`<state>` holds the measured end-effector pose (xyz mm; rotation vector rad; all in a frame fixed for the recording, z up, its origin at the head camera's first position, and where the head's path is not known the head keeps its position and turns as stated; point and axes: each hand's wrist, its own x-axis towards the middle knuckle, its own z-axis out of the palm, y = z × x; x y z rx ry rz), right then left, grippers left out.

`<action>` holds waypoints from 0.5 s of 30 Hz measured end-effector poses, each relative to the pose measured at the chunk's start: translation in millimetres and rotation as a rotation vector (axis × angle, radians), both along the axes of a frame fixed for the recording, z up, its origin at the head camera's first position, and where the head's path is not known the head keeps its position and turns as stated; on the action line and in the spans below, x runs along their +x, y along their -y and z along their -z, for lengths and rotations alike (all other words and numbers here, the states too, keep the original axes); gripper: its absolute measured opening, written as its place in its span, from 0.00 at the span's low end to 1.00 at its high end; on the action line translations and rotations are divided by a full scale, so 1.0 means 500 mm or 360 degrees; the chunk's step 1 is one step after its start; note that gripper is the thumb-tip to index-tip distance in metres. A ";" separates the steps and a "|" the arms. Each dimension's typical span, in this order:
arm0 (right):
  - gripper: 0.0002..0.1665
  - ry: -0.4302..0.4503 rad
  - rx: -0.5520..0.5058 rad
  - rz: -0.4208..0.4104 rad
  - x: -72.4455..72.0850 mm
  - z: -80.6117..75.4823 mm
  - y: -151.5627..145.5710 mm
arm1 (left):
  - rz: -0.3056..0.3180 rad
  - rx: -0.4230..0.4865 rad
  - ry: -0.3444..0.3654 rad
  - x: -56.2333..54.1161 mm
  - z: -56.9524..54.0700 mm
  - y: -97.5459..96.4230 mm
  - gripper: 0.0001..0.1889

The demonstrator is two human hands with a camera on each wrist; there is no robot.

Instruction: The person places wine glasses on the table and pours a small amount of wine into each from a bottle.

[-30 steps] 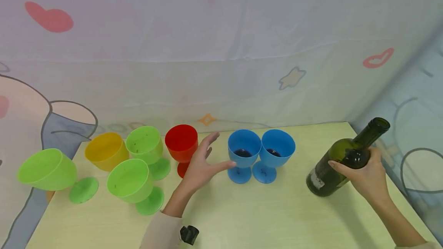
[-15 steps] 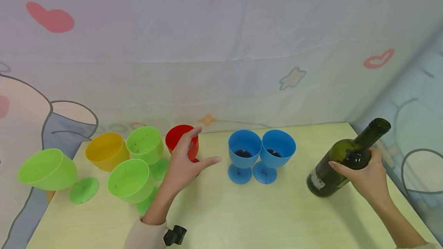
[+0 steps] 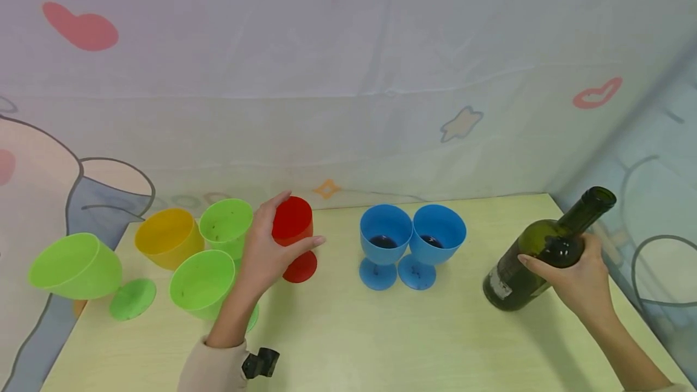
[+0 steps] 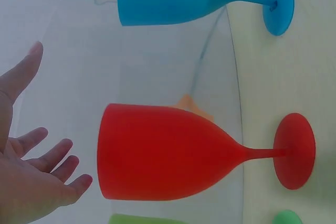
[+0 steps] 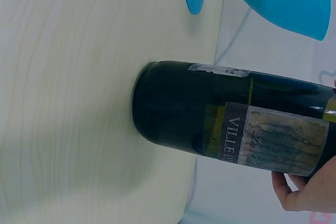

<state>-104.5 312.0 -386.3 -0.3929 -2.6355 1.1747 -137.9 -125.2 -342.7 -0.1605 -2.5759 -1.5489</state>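
Observation:
My left hand (image 3: 267,250) hovers at the left side of a red plastic goblet (image 3: 294,221), thumb and fingers spread apart. In the left wrist view, the hand (image 4: 37,177) is apart from the rim of the red goblet (image 4: 163,153), with nothing held. My right hand (image 3: 579,274) grips a dark green wine bottle (image 3: 514,271) around its upper body. The base of the wine bottle (image 5: 173,106) is down at the tabletop in the right wrist view, its label facing that camera. Two blue goblets (image 3: 385,231) with dark liquid inside stand side by side between the hands.
Left of the red goblet stand a yellow goblet (image 3: 167,239) and several green goblets (image 3: 201,286), some partly behind the left forearm. A pale wooden table (image 3: 414,337) carries everything. A printed cloth (image 3: 348,77) hangs along its back edge.
My left hand has moved left, from between the red and blue goblets to the red goblet's left side, uncovering its foot. The right hand and the wine bottle have stayed still.

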 end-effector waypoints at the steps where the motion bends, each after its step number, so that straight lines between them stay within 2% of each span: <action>1: 0.51 -0.0003 -0.0002 0.0000 0.000 0.000 0.000 | -0.0010 -0.0007 0.0011 -0.001 0.002 0.003 0.43; 15: 0.51 -0.0020 0.0000 0.0008 0.000 0.000 0.002 | -0.0092 -0.0057 0.0041 -0.021 0.022 0.018 0.44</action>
